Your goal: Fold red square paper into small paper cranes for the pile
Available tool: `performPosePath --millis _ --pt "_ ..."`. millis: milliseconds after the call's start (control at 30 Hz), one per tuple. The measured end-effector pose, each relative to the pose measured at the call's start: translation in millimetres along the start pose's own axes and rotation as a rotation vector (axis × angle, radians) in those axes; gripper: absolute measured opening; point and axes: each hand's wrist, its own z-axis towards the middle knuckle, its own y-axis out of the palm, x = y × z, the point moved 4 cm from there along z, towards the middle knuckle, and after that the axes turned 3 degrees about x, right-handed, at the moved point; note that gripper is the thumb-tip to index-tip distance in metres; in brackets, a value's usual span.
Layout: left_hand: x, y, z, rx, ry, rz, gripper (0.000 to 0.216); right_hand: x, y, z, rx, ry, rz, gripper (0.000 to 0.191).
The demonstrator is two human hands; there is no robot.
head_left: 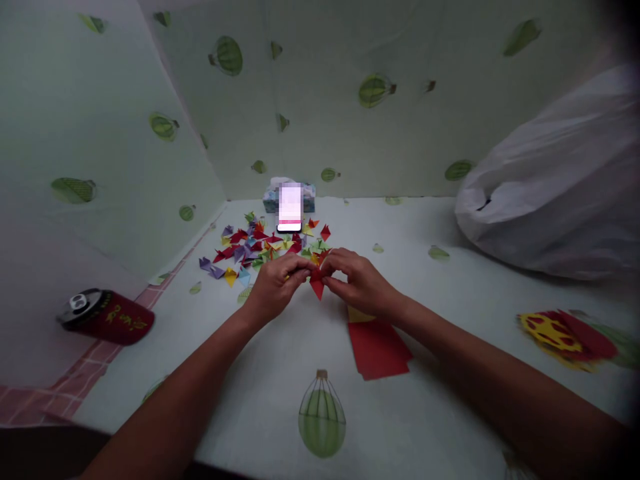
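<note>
My left hand (277, 283) and my right hand (353, 279) meet over the table, both pinching a small folded piece of red paper (317, 285) whose point hangs down between them. Just behind the hands lies a heap of several small folded paper pieces (260, 248) in red, purple, yellow, blue and green. Under my right wrist sits a stack of flat red paper sheets (377, 350) with a yellow sheet (357, 315) peeking out at its top.
A phone (290, 208) stands lit against a tissue box (309, 193) at the back. A dark red can (107, 317) lies on its side at the left. A big white plastic bag (555, 187) fills the right. The balloon-print cloth (280, 373) covers table and walls.
</note>
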Motion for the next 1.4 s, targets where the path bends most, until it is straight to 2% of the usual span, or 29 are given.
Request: performPosePath --millis 233,733,833,1133,1267,1400 --pt "-1 2 -2 0.015 0.078 0.076 0.010 4 -2 1 -0.006 0.015 0.007 0.014" --pt "2 0 -3 0.060 0.061 0.152 0.007 2 0 -1 0.031 0.021 -0.033 0.014" --pt "3 0 -3 0.079 0.012 0.127 0.008 0 1 -2 0.051 -0.001 -0.092 0.014" --pt "0 5 -8 0.148 -0.257 -0.039 0.005 -7 5 -6 0.128 -0.094 -0.387 0.012" --pt "0 7 -9 0.157 -0.294 -0.101 0.005 -12 7 -6 0.132 -0.148 -0.484 0.015" --pt "1 8 -10 0.161 -0.267 -0.060 0.004 -14 8 -6 0.126 -0.165 -0.517 0.016"
